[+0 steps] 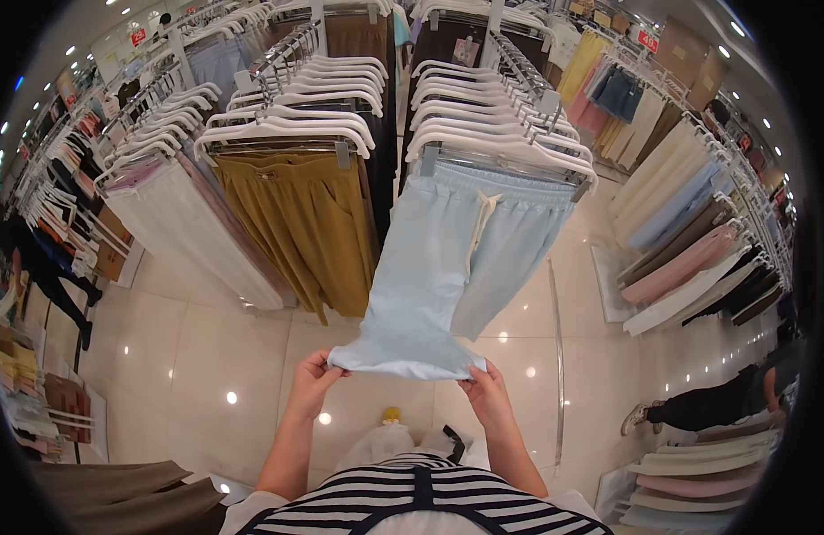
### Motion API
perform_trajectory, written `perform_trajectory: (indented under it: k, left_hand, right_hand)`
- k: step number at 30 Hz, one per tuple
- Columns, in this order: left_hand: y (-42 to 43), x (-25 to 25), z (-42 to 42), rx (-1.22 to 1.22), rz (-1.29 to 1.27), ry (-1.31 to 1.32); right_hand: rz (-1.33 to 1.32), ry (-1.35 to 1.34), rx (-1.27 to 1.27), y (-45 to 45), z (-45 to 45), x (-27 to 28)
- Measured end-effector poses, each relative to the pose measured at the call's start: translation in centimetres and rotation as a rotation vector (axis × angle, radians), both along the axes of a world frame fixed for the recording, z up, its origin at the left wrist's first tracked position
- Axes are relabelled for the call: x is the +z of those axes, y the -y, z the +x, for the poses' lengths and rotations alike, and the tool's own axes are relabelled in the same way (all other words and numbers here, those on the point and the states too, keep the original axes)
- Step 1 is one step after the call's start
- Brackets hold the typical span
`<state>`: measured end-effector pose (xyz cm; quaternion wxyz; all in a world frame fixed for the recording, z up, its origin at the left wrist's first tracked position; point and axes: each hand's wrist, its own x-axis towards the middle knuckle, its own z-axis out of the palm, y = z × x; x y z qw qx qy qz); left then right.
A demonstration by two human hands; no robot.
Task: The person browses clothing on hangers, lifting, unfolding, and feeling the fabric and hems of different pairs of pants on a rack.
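Light blue trousers (421, 285) with a cream drawstring hang by the waistband from a white hanger (501, 147) at the front of the middle rack. My left hand (319, 374) pinches the left corner of one leg's hem. The hem's right corner is between the fingers of my right hand (485, 389). Between both hands the hem is spread wide, and that leg is pulled toward me. The other leg hangs loose behind it on the right. Mustard trousers (291, 214) hang just left of the blue pair.
White trousers (184, 223) hang farther left. More clothes racks line both sides, with pink trousers (684, 263) among those on the right. A person in black (42, 259) stands at the far left; another person's dark-clothed leg (706, 401) shows at the right. Brown garments (118, 495) are at the lower left.
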<state>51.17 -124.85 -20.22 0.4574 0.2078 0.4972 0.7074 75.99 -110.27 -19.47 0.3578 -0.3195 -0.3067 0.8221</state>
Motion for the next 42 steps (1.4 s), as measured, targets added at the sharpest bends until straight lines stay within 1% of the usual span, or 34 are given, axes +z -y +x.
perform_trajectory:
  k: [5,15,18,20,30,33,42]
  left_hand:
    - [0.4,-0.3,-0.9,-0.016,-0.002,-0.006]
    - [0.9,0.3,-3.2,-0.066,-0.011,-0.012]
    - [1.0,0.1,-3.5,-0.057,0.017,-0.026]
    - [1.1,-0.1,-3.6,-0.045,0.04,-0.021]
    - [1.6,-0.3,-3.7,-0.031,0.043,-0.022]
    - [1.8,-0.1,-3.7,-0.007,-0.001,-0.004]
    - [0.9,0.4,-3.7,0.011,0.028,-0.021]
  right_hand:
    - [-0.014,0.045,-0.048,1.0,-0.7,-0.3]
    - [-0.001,0.053,-0.098,2.5,-2.7,1.4]
    - [0.011,0.033,-0.091,2.7,-3.1,1.5]
    - [0.005,0.066,-0.104,2.8,-3.5,2.1]
    - [0.022,0.071,-0.076,2.6,-3.7,1.5]
    - [0.004,0.073,-0.062,2.5,-4.1,1.6]
    - [0.025,0.048,-0.057,1.5,-4.2,1.5]
